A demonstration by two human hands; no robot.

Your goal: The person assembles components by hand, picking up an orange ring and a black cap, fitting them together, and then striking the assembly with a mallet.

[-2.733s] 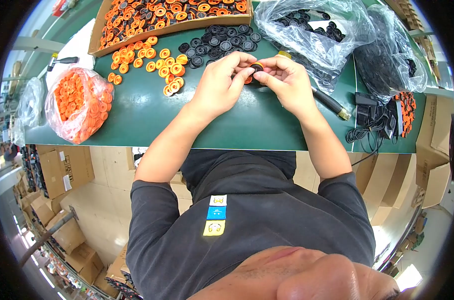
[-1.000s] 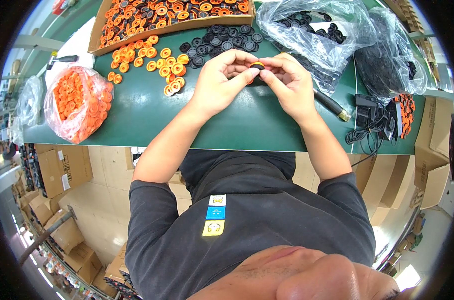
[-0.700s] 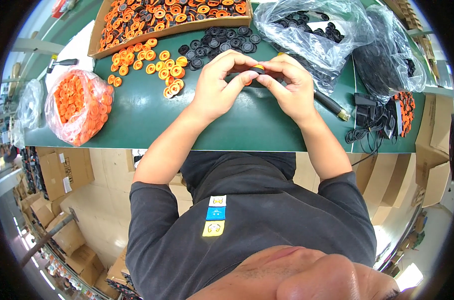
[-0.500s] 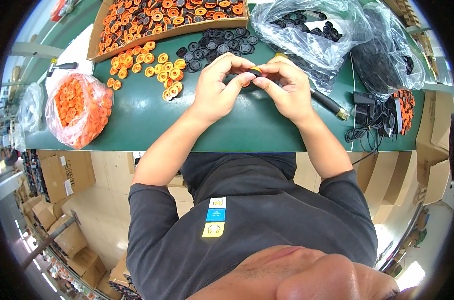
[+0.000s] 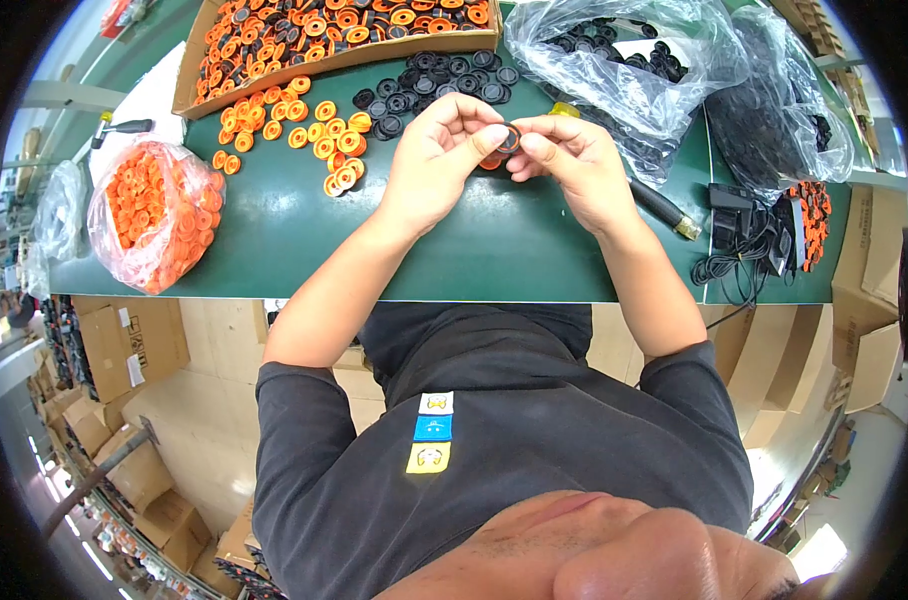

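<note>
My left hand (image 5: 444, 155) and my right hand (image 5: 579, 160) meet above the green table, both closed on a small black-and-orange round cap (image 5: 512, 140). Its black ring face is tilted toward me, between thumbs and fingertips. Under the fingers shows an orange piece (image 5: 491, 161); whether it belongs to the same cap I cannot tell. Left of my hands lie loose orange spool-shaped caps (image 5: 324, 147). Just beyond them is a pile of black round caps (image 5: 436, 85).
At the back, a cardboard tray (image 5: 344, 62) holds joined orange-and-black pieces. A clear bag of orange caps (image 5: 154, 215) sits left. On the right are bags of black parts (image 5: 639, 110), a black-handled tool (image 5: 664, 207), coiled cables (image 5: 739, 250) and small orange parts (image 5: 812, 225).
The cap has been turned between my fingers, so its black ring face now shows instead of its edge. My right fingers have shifted their hold slightly.
</note>
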